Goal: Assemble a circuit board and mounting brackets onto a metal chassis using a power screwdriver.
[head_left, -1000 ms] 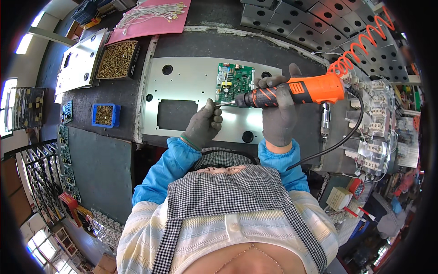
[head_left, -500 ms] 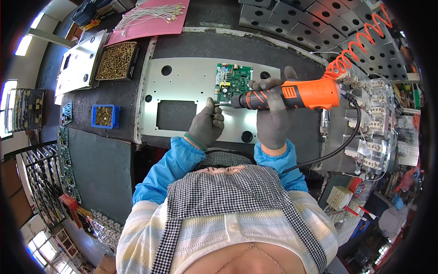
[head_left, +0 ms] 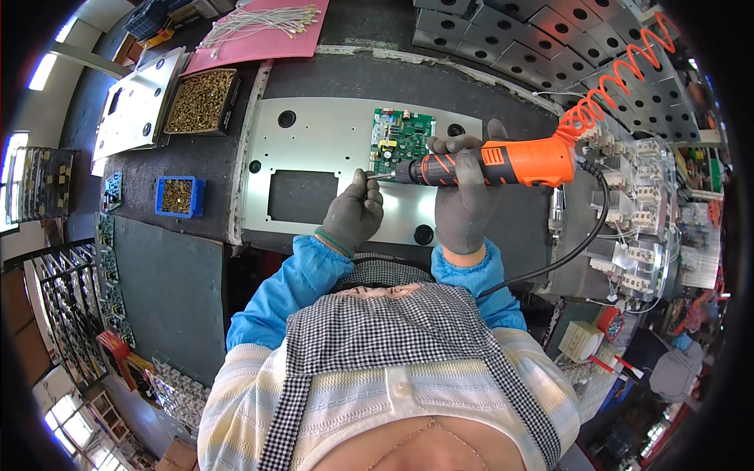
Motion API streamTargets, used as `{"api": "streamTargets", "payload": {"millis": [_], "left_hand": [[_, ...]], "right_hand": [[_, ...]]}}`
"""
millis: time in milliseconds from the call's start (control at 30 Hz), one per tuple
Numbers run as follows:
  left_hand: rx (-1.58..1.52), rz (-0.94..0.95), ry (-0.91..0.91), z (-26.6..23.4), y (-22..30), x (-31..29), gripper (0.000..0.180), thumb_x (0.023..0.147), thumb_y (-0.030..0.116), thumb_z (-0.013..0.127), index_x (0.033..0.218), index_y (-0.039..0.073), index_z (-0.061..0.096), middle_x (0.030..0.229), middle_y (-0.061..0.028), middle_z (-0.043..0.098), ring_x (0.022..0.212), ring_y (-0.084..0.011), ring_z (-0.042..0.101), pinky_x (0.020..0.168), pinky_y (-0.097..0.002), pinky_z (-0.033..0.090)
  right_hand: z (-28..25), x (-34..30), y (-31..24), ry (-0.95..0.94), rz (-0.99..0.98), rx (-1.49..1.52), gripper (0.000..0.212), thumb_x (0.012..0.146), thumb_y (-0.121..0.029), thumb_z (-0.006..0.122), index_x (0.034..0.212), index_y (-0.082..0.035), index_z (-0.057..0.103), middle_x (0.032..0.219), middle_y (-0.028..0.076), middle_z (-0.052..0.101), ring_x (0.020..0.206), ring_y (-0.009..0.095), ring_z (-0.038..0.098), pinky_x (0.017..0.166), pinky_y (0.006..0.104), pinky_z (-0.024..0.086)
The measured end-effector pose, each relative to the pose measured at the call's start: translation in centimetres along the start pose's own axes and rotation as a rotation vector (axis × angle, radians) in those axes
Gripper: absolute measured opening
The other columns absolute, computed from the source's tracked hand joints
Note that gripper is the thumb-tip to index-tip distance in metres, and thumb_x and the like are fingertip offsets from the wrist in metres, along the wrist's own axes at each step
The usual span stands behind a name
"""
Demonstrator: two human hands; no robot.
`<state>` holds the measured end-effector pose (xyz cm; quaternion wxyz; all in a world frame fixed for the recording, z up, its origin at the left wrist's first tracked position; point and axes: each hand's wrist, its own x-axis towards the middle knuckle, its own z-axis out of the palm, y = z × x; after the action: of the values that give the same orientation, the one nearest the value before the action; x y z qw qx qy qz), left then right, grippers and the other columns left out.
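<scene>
My right hand [head_left: 468, 188], in a grey glove, grips an orange and black electric screwdriver [head_left: 522, 162] held sideways, its bit pointing left. At the bit's tip, the gloved thumb and fingers of my left hand [head_left: 352, 212] are pinched together. Whatever is between those fingertips is too small to make out. Both hands are over a flat silver metal panel [head_left: 306, 149] with a rectangular cutout and black round grommets. On the panel's right part lies a green circuit board [head_left: 414, 135], partly covered by the screwdriver's front end.
Brass fasteners fill a dark box [head_left: 201, 102] and a blue tray [head_left: 180, 196] at the left. White cables [head_left: 259, 27] lie on a pink sheet. Grey metal boxes [head_left: 542, 39] are stacked far right, near an orange coiled hose [head_left: 613, 86]. White-and-metal assemblies [head_left: 636, 228] stand at right.
The screwdriver and my right hand have shifted slightly left. My left hand stays pinched at the bit's tip.
</scene>
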<state>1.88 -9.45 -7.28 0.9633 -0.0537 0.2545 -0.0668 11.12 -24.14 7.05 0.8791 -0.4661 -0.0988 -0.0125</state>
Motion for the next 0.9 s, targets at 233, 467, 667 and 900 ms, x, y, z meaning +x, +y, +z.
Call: {"api": "streamTargets", "payload": {"millis": [233,467,667,900], "left_hand": [[0.088,0.065,0.059,0.5,-0.4,-0.2,0.032,0.108,0.039,0.053,0.11,0.008,0.057,0.093,-0.001,0.06,0.079,-0.0116,0.056,0.065,-0.0204,0.051],[0.293,0.141,0.104,-5.9,1.0,0.0,0.027,0.106,0.012,0.048,0.124,-0.006,0.055,0.101,-0.0101,0.061,0.087,-0.0182,0.06,0.075,-0.0264,0.056],[0.331,0.164,0.293,-3.3,0.9,-0.8,0.027,0.105,0.007,0.048,0.128,-0.006,0.054,0.107,-0.0122,0.064,0.089,-0.0184,0.064,0.076,-0.0261,0.059],[0.419,0.226,0.258,-4.4,1.5,-0.9,0.026,0.108,0.018,0.055,0.125,0.0,0.059,0.103,-0.0079,0.066,0.085,-0.0159,0.065,0.072,-0.0236,0.058]], "right_hand": [[-0.7,0.5,0.8,0.095,0.045,0.116,0.072,0.09,-0.003,0.067,0.151,0.0,0.031,0.102,0.012,0.067,0.095,0.024,0.069,0.094,0.0458,0.054],[-1.0,0.1,2.0,0.051,0.031,-0.037,0.074,0.089,-0.005,0.069,0.151,0.003,0.03,0.098,0.01,0.068,0.094,0.021,0.068,0.095,0.043,0.053],[-0.7,-0.2,3.7,-0.03,0.094,-0.144,0.077,0.086,0.0,0.071,0.151,0.006,0.029,0.098,0.007,0.069,0.091,0.016,0.067,0.094,0.0353,0.053],[0.0,-1.1,4.4,-0.125,0.006,-0.144,0.082,0.08,0.006,0.073,0.15,0.007,0.03,0.1,0.007,0.071,0.091,0.018,0.069,0.089,0.035,0.057]]}}
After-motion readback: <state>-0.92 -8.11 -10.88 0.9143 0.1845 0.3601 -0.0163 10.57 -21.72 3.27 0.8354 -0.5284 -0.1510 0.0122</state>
